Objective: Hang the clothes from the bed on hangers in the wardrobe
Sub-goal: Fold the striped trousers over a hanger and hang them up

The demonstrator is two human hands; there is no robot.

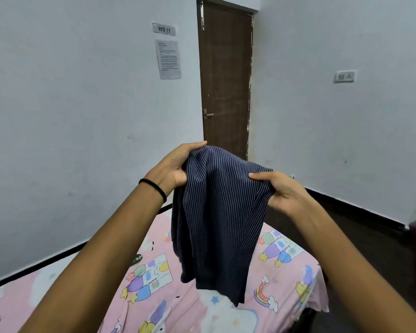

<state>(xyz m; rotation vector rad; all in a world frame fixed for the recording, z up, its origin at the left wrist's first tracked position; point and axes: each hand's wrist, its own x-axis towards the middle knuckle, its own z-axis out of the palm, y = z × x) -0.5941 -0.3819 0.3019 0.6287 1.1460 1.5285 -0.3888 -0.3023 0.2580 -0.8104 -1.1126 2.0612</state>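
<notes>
A person holds up a dark blue pinstriped garment (216, 212) above a bed (296, 280) covered in a pink cartoon-print sheet. The left hand (175, 168), a black band (154, 188) on its wrist, grips the garment's upper left edge with fingers curled over the cloth and thumb beneath. The right hand (277, 191) pinches the upper right edge between thumb and fingers. The cloth hangs down between the hands, its lower hem just above the sheet. Beyond, a brown door (226, 78) stands shut in the far corner, with a printed notice (168, 59) and a "WS 11" sign (164, 29) on the wall to its left, and a switch plate (345, 76) on the right wall.
</notes>
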